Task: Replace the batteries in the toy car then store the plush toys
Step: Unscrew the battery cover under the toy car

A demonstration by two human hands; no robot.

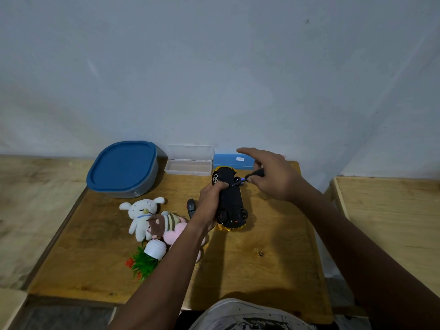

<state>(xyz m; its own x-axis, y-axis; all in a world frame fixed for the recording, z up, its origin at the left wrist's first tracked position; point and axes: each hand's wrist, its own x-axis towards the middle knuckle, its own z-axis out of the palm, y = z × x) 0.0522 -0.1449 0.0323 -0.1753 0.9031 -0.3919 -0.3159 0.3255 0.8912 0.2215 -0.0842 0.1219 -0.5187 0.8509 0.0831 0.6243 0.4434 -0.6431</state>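
On table [273, 258]: left hand [210, 201] grips upturned toy car [232, 198] steady; right hand [273, 179] pinches screwdriver [256, 173], tip on underside, presumably battery cover.

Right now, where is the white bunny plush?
In the head view, the white bunny plush lies on the left half of the table, just in front of the blue-lidded container and touching the striped plush on its right.
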